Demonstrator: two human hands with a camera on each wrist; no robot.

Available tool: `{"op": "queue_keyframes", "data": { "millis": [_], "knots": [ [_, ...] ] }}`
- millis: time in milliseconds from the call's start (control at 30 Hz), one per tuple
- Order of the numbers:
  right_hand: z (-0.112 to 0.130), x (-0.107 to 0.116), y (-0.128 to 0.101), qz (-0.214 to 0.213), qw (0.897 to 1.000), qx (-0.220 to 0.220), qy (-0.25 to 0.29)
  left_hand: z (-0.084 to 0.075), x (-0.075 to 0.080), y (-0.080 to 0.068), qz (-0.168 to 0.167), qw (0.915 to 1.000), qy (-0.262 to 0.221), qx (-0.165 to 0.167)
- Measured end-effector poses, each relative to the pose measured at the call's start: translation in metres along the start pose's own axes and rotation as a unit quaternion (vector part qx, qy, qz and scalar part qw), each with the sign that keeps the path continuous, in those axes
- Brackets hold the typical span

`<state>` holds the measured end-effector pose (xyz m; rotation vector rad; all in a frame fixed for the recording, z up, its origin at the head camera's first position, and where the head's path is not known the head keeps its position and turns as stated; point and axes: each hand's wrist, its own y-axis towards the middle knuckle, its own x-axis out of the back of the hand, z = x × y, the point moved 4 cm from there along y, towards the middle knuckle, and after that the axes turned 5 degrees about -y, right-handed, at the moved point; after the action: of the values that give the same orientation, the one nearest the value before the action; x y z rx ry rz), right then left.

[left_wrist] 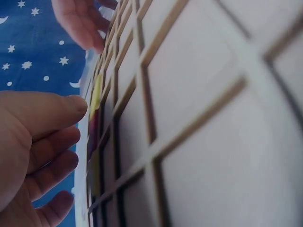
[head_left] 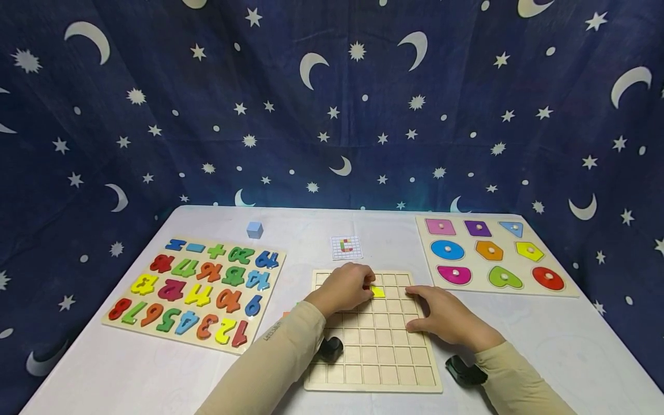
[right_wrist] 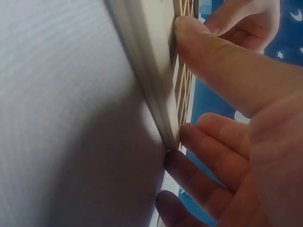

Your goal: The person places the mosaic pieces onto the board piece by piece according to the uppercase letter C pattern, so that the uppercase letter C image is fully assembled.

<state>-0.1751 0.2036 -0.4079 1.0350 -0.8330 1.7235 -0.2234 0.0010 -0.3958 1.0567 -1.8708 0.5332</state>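
A wooden grid board (head_left: 374,353) lies flat on the white table in front of me. One yellow tile (head_left: 378,291) sits in a cell in its upper rows. My left hand (head_left: 369,286) hovers over the board's top left, fingers loosely curled, fingertips right beside the tile. In the left wrist view the left hand (left_wrist: 66,137) has nothing between thumb and fingers, and the yellow tile (left_wrist: 96,92) lies just past the thumb tip. My right hand (head_left: 417,308) rests on the board's right edge. Up close, the right hand (right_wrist: 189,80) presses its thumb on the frame (right_wrist: 151,61), fingers against the side.
A small pattern card (head_left: 346,247) lies just beyond the board. A number puzzle (head_left: 197,288) fills the left, a knobbed shape puzzle (head_left: 493,253) the right. A blue cube (head_left: 255,230) sits far left of centre. A starry curtain (head_left: 332,104) hangs behind the table.
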Motion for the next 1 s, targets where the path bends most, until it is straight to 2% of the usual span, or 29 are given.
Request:
{"op": "queue_keyframes", "data": {
  "millis": [167, 567, 1000],
  "knots": [
    [0.001, 0.0, 0.0, 0.003, 1.0, -0.004, 0.0, 0.006, 0.011, -0.01, -0.011, 0.9999, -0.004, -0.004],
    [0.001, 0.0, -0.001, 0.004, 1.0, -0.009, 0.007, 0.029, 0.035, -0.041, -0.024, 0.999, -0.031, 0.02],
    [0.0, 0.0, 0.0, -0.001, 1.0, 0.0, 0.007, 0.052, 0.051, -0.068, -0.046, 0.9958, -0.041, 0.067]
  ]
}}
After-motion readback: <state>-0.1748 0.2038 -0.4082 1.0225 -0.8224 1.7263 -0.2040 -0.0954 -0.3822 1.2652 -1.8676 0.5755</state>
